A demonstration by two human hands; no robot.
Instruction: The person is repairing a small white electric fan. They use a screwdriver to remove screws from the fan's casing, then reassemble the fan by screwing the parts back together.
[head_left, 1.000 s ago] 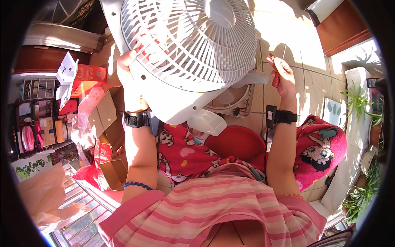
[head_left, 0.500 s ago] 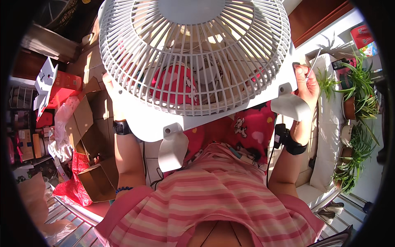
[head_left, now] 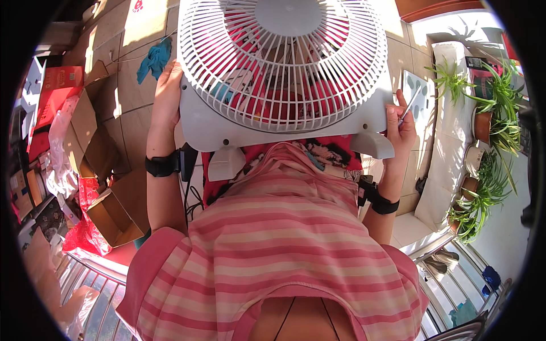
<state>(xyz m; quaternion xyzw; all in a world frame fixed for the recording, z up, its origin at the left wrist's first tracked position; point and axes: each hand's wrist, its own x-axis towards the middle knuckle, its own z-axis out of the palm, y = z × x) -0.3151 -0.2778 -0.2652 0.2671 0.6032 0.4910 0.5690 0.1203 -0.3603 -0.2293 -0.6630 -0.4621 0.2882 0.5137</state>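
Note:
A white box-fan frame [head_left: 273,136] with a round slatted grille [head_left: 284,108] is held up in front of my body. Two curved feet stick out of its near edge, a left foot [head_left: 226,163] and a right foot [head_left: 372,145]. My left hand [head_left: 166,94] grips the frame's left side, its fingers partly hidden behind it. At the right side, my right hand [head_left: 401,128] is closed by the frame's edge, with a thin metal rod [head_left: 410,105] between its fingers. The rod's other end is hidden in the hand. Through the slats shows red patterned cloth on my lap.
To the left stand an open cardboard box [head_left: 122,216] and a red box [head_left: 60,94] among bags. A blue cloth [head_left: 154,59] lies on the tiled floor [head_left: 136,119]. Potted plants [head_left: 492,187] line the right side beside a long white cushion [head_left: 446,142]. Metal railings [head_left: 102,284] run behind.
The fan frame has tipped and shifted slightly right and upward in view, with both hands still on it. More floor, the blue cloth and a pale card at the right now show.

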